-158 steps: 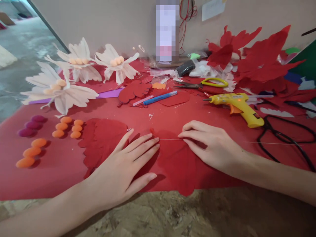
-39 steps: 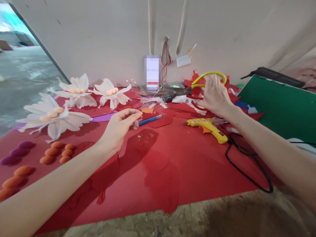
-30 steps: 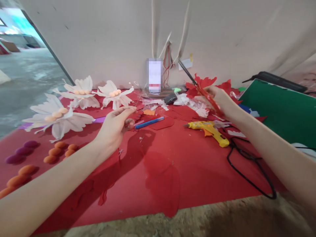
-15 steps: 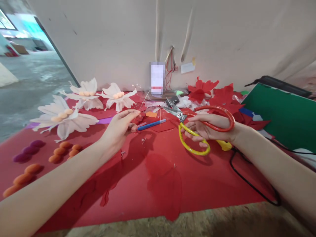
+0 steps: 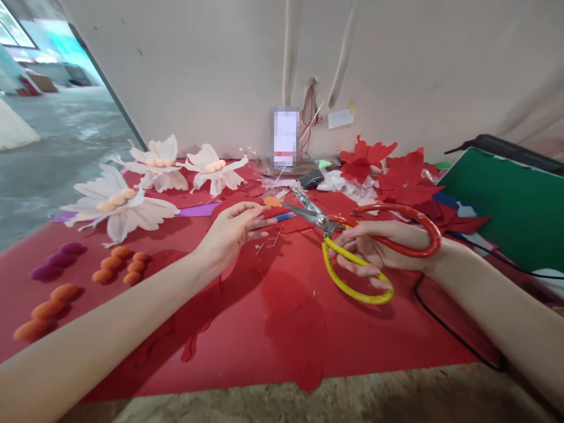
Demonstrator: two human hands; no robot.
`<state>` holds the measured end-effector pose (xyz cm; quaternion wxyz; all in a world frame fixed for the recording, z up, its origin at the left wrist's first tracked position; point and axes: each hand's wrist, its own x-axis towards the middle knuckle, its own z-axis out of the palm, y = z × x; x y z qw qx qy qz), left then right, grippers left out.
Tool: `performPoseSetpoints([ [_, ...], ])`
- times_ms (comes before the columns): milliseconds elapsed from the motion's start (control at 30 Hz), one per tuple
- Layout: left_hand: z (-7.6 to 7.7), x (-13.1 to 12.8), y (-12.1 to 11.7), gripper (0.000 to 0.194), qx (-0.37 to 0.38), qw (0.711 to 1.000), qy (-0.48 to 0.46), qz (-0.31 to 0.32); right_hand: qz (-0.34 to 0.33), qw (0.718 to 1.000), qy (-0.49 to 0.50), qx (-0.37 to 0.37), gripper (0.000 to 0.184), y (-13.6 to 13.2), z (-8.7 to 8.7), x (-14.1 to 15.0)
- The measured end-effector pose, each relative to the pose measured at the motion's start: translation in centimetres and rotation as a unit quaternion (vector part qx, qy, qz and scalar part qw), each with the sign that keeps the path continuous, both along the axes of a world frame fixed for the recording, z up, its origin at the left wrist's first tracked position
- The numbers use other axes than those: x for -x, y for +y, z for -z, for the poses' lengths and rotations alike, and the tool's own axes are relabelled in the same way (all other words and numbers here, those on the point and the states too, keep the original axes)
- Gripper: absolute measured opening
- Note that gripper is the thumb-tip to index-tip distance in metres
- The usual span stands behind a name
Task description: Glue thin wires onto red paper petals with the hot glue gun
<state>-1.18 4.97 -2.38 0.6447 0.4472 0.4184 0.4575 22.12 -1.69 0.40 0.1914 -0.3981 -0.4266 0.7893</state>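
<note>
My left hand (image 5: 232, 234) is closed in a pinch beside the scissors' blades. From its thumb and forefinger a thin pale strand (image 5: 278, 177) sticks up; whether it is wire or thread I cannot tell. In my right hand (image 5: 372, 249) is a pair of scissors (image 5: 323, 221) with one red and one yellow handle. The blades point left, slightly parted, their tips near the pinching fingers. Behind the left fingers lies a blue pen-like stick (image 5: 284, 217), partly hidden. Short pale strands (image 5: 277, 235) show just below that hand.
White fabric flowers (image 5: 121, 202) stand at the left, with orange bead rows (image 5: 55, 308) and a purple row (image 5: 59, 259) in front. Red flowers (image 5: 408, 182) and a green board (image 5: 506, 211) are at the right. A blurred phone-like screen (image 5: 286, 138) leans at the wall. Red sheet (image 5: 247, 352) covers the table.
My left hand has moved right with the strand, closer to the blades. The scissors have come slightly lower and swung, so their tips point more to the left. The view has shifted slightly.
</note>
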Motion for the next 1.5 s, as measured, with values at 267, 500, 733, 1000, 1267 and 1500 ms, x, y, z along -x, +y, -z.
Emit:
performPoseSetpoints([
  [267,-0.4,0.1,0.0,0.012,0.020,1.000,-0.017,0.006,-0.067,0.998,-0.004,-0.001,0.030,-0.4,0.3,0.4],
  [500,-0.3,0.2,0.4,0.018,0.023,1.000,-0.012,0.007,-0.101,0.993,-0.058,-0.024,0.033,-0.6,0.3,0.5],
  [733,-0.2,0.7,1.4,0.016,0.025,1.000,-0.009,-0.004,-0.074,0.978,-0.163,-0.110,0.031,-0.8,0.5,-0.4],
  [1000,-0.3,0.1,0.0,0.020,0.068,0.995,0.028,0.061,-0.090,0.978,-0.166,-0.092,0.038,-0.9,0.1,-0.2],
  [1267,-0.4,0.0,0.0,0.022,0.083,0.992,0.050,0.081,-0.092,0.971,-0.178,-0.127,0.038,-1.2,-0.2,0.2],
  [1500,-0.3,0.0,-0.1,0.020,0.075,0.993,0.059,0.072,-0.116,0.965,-0.187,-0.144,0.042,-0.9,-0.4,0.0],
])
